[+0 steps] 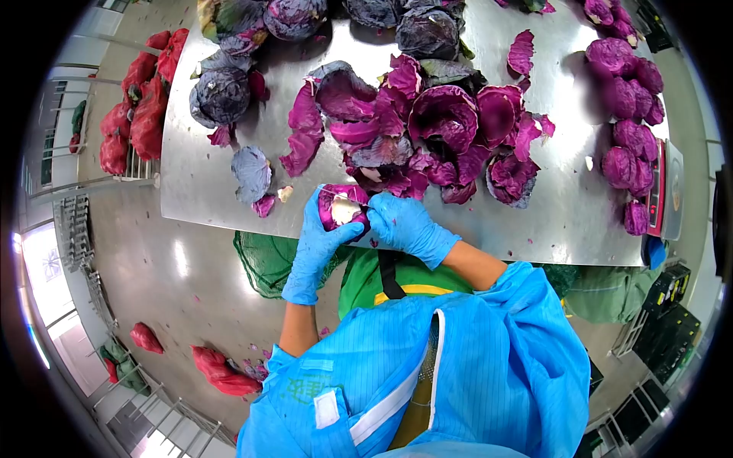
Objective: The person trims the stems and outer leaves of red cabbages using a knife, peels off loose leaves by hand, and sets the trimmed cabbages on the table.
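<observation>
A red cabbage (341, 208) is gripped at the desk (565, 206) edge by the left hand (319, 237), its pale stem being trimmed by the clenched right hand (405, 223). About ten trimmed heads (630, 145) are ranged at the right; some five untrimmed heads (221, 95) remain; one heap of stripped leaves (443, 133) lies between.

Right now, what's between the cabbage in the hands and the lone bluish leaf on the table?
Head view: a small pale scrap and a purple leaf piece lie on the steel table between the held cabbage and the bluish leaf.
</observation>
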Available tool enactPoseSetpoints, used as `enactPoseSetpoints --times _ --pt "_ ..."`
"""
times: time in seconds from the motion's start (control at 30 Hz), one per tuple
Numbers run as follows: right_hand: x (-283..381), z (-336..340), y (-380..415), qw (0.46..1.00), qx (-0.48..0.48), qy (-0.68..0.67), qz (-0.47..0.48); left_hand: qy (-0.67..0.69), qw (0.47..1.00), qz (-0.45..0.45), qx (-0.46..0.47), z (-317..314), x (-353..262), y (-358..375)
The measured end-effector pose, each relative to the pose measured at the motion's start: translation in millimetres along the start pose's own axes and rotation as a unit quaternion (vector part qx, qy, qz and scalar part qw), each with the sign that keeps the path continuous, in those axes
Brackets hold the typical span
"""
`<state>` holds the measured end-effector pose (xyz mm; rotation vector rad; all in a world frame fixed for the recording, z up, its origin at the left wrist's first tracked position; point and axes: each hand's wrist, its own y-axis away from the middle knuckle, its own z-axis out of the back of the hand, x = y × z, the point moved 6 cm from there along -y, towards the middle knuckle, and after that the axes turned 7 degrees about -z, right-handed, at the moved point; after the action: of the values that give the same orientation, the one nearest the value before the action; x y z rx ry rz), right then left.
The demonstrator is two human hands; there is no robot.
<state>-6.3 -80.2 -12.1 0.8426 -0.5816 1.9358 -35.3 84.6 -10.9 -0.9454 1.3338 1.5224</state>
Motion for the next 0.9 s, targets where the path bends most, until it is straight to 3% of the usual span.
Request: enactPoseSetpoints --times 0.27,0.4,0.5,0.7,0.73,0.83,0.87,0.9 --pt "7 6 -14 0.992 0.088 0.032 -0.085 -0.014 0.999 0.02 0.025 -3 -12 -6" --pt "6 4 -16 0.983 0.127 0.093 -0.092 -0.12 0.991 -0.044 -0.026 -3 -9 -3" --pt "15 12 -12 0.986 0.047 0.159 0.008 -0.13 0.991 -0.02 -0.037 -4 -3 2" --pt "13 16 -17 0.957 -0.023 0.273 0.095 -0.123 0.991 -0.004 -0.047 -7 -3 7" --pt "9 17 -15 0.985 0.0 0.167 0.043 -0.117 0.992 -0.013 -0.051 -8 -2 8" --pt "-11 4 -9 0.997 -0.018 0.011 -0.077 -0.206 0.97 -0.11 -0.066 -11 -1 13" --pt "-22 0 -16 0.995 -0.001 0.021 -0.097 -0.28 0.939 -0.192 -0.056 -18 -8 19" --pt "-26 -3 -17 0.992 0.009 -0.003 -0.124 -0.263 0.943 -0.197 -0.056 -19 -2 21"
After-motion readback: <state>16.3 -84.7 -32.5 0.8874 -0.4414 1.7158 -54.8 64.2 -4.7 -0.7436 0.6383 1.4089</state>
